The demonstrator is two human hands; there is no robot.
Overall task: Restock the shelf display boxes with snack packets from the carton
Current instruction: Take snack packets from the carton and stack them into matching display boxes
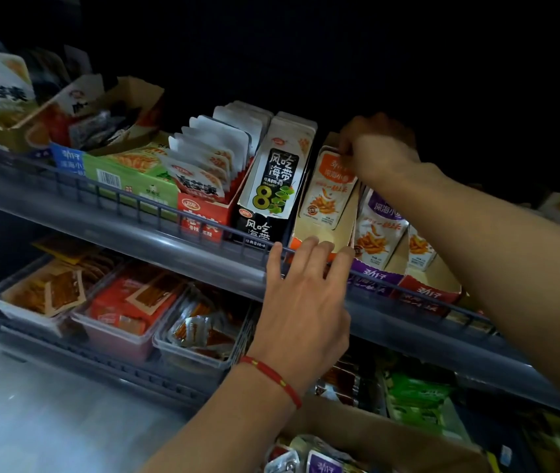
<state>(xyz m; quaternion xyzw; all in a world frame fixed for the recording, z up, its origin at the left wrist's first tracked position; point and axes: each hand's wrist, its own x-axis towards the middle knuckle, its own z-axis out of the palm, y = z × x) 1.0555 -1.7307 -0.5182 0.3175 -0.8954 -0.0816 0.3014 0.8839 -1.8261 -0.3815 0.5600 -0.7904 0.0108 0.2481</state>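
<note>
Packet: orange packet (pixel 328 196) stands in the orange box (pixel 319 238) on the upper shelf (pixel 155 213), leaning back, its long axis running from the box floor up and away toward the dark rear.
Right hand: right hand (pixel 374 148) is at the packet's top edge, fingers (pixel 346 155) curled over it and pinching; the packet hangs below and in front of those fingers.
Left hand: left hand (pixel 305 295) rests on the box's front lip, fingers straight and spread, touching card, gripping nothing.
Nearer hand: the right is on the packet; the left is well down its length, at the box front only.
Key relation: the packet's top is held and its foot sits low in the box, so any seating move would, I judge, run down along that long axis, with the left hand steadying the box against the shelf rail (pixel 203 230).
Box fill: the box looks mostly bare card in front of the packet, so more seem needed.
Neighbours: black box (pixel 264 199) touches on the left, purple box (pixel 377 261) on the right; little sideways room.
Carton: carton (pixel 391 435) lies below near the bottom edge, packets inside, well apart from the right hand.
Risk: a tilted packet could catch the box's side wall.
</note>
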